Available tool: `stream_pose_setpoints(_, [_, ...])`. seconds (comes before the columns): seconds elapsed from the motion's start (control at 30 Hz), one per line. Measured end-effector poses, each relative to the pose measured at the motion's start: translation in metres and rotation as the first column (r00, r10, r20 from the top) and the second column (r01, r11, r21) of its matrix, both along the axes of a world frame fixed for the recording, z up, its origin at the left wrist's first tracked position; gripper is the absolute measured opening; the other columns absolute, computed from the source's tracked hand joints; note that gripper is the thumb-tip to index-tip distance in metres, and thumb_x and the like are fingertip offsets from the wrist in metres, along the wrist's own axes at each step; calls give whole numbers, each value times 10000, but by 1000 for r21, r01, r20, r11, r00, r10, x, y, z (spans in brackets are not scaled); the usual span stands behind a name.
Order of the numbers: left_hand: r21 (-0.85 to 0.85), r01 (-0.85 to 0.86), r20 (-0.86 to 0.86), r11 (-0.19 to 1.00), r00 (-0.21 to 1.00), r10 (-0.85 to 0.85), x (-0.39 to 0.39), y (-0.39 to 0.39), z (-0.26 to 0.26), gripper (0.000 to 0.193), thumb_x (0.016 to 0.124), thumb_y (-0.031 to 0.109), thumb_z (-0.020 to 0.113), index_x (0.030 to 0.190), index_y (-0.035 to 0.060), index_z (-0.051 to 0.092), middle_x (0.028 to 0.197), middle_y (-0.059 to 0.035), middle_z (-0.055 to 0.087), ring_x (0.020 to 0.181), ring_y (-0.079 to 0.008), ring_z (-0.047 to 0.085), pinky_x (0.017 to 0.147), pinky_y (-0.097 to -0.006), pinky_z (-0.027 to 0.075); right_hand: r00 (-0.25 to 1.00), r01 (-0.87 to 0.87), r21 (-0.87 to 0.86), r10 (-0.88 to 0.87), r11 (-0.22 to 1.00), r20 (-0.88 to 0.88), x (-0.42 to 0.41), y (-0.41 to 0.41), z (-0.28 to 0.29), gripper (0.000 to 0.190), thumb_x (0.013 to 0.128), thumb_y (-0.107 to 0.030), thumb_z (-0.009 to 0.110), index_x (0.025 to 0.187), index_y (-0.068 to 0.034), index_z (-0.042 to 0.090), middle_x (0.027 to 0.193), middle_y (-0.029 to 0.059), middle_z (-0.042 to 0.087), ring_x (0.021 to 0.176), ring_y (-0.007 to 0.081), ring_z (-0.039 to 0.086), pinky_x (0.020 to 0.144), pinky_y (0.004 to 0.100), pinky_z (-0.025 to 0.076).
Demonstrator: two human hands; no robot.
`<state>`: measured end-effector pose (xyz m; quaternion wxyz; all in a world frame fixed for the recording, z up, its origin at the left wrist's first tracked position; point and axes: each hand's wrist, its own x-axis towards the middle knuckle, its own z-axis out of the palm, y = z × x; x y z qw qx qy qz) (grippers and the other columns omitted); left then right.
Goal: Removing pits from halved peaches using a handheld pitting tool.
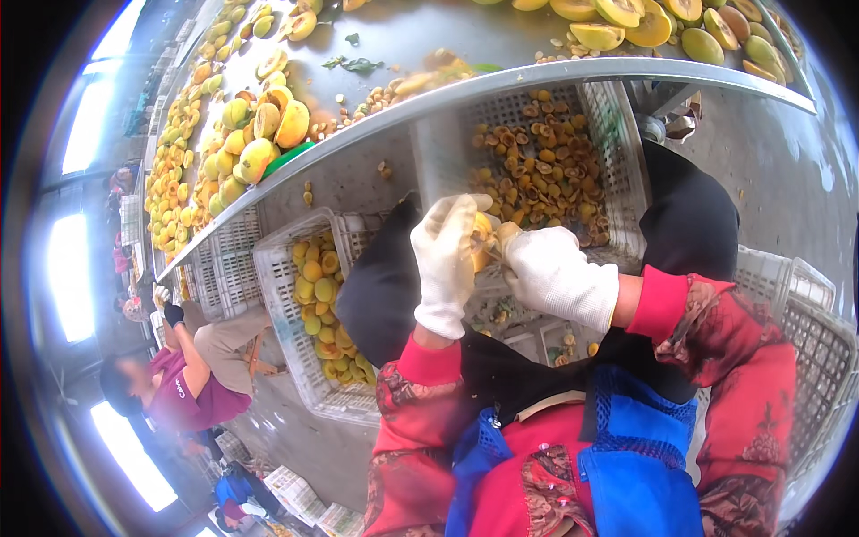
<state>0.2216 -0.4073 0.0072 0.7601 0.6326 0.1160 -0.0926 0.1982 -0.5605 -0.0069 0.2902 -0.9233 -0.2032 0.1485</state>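
Note:
My left hand (444,265), in a white knit glove with a stained palm side, holds a piece of yellow stone fruit (481,238), peach or apricot by its look. Close on its right, my right hand (560,274) wears a similar glove. Its fingers are curled, with the stained thumb and fingertips against the fruit. A thin, small tool (495,254) seems to stick out from that grip, mostly hidden. Both hands are above my lap, before a plastic crate (614,154) that holds many small cut fruit pieces (537,168).
A metal table (416,33) with a raised rim (470,84) bears halved fruit (292,124), pits and leaves. Left of my knee stands a white crate (285,335) of yellow fruit halves (322,288). More crates (819,349) stand at my right. A seated co-worker (194,376) is at far left.

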Motion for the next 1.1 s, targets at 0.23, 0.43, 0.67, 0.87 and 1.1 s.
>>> stream_pose_setpoints(0.23, [83, 4, 99, 997, 995, -12, -1, -3, 4, 255, 1015, 178, 617, 1054, -55, 713, 920, -91, 731, 661, -42, 560, 622, -193, 485, 542, 471, 379, 78, 797, -837, 16, -16, 74, 124, 831, -132, 600, 871, -15, 593, 637, 87, 599, 537, 182, 604, 492, 343, 473])
stream_pose_setpoints(0.43, [-77, 3, 188, 997, 982, 11, -11, -15, -5, 326, 1053, 234, 554, 1161, -53, 667, 952, -150, 739, 790, -145, 665, 752, -261, 541, 564, 512, 593, 276, 621, -778, 9, -33, 40, 133, 826, -140, 616, 838, -13, 579, 626, 24, 559, 488, 124, 517, 430, 303, 405])
stream_pose_setpoints(0.67, [26, 177, 79, 984, 981, -179, -13, -20, 0, 364, 1036, 229, 525, 1184, -82, 644, 945, -169, 736, 847, -184, 690, 800, -283, 549, 801, 307, 469, 41, 828, -597, -4, -41, 49, 177, 837, -150, 587, 829, 27, 597, 625, 81, 584, 576, 196, 604, 504, 358, 478])
stream_pose_setpoints(0.87, [-1, 252, 20, 968, 967, -252, -19, -17, -3, 343, 1028, 218, 576, 1176, -82, 654, 931, -153, 732, 853, -169, 689, 826, -276, 544, 737, 295, 538, 171, 790, -654, -6, -52, 31, 246, 832, -201, 610, 787, 40, 604, 639, 109, 607, 608, 200, 617, 567, 382, 494])
stream_pose_setpoints(1.1, [-30, 298, 57, 954, 953, -296, -9, -18, 0, 305, 1051, 172, 553, 1220, -68, 637, 969, -161, 732, 848, -178, 696, 793, -287, 564, 791, 338, 598, 125, 727, -599, -7, -49, 26, 195, 822, -167, 630, 769, 19, 609, 624, 69, 591, 566, 149, 579, 510, 338, 449])
